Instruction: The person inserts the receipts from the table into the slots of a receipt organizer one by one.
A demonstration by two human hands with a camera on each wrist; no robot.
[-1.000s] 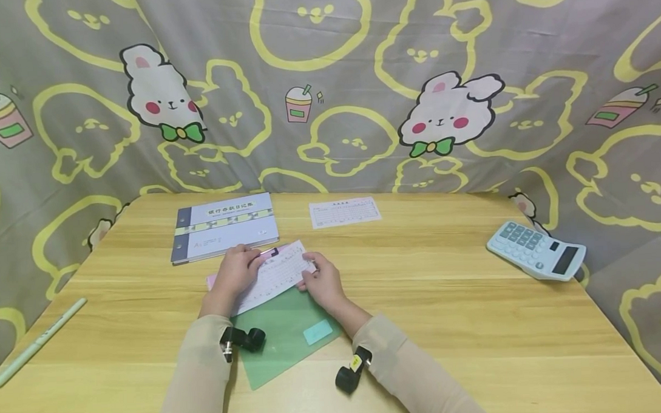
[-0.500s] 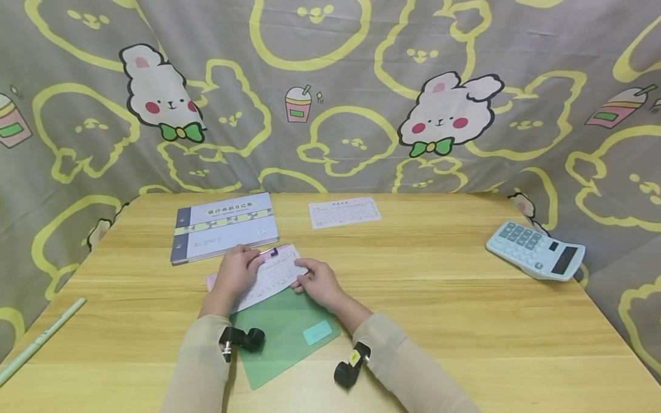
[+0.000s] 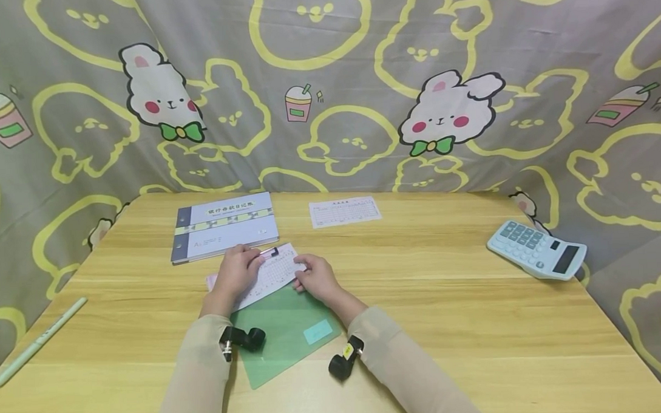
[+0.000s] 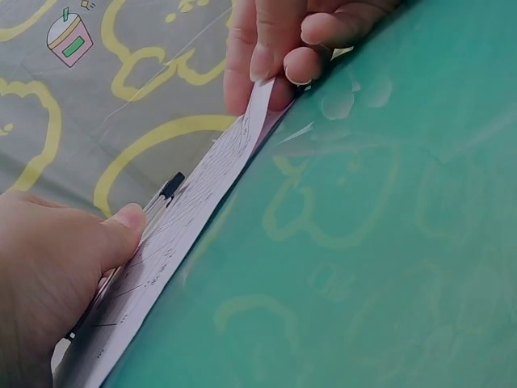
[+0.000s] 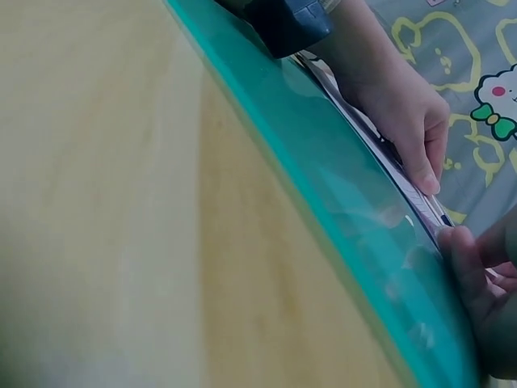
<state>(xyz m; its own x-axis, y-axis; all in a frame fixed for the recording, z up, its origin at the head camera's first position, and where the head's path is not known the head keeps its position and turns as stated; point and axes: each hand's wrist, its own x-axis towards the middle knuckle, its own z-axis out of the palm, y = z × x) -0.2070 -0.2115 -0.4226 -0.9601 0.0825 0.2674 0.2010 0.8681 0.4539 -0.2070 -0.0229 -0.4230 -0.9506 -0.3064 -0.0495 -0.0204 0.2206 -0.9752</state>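
Note:
A green translucent clip folder (image 3: 283,339) with a light blue label on its lower right lies in front of me. Printed paper slips (image 3: 270,275) lie at its upper edge, with a pink sheet partly showing beneath. My left hand (image 3: 235,273) grips that edge beside the black-ended metal clip (image 4: 171,187); in the left wrist view its thumb lies along the clip and its other fingers are hidden. My right hand (image 3: 318,277) pinches the right end of the top slip, which bends up at the fingertips in the left wrist view.
A bank ledger book (image 3: 224,227) lies just beyond my left hand. Another printed slip (image 3: 345,212) is at the table's back. A light blue calculator (image 3: 536,250) sits far right, a pale green pen (image 3: 40,342) far left. A patterned curtain (image 3: 348,90) hangs behind the table.
My right hand has shifted slightly left with the slip's end, and the slip now lies lower and closer over the folder. The left hand stays at the clip.

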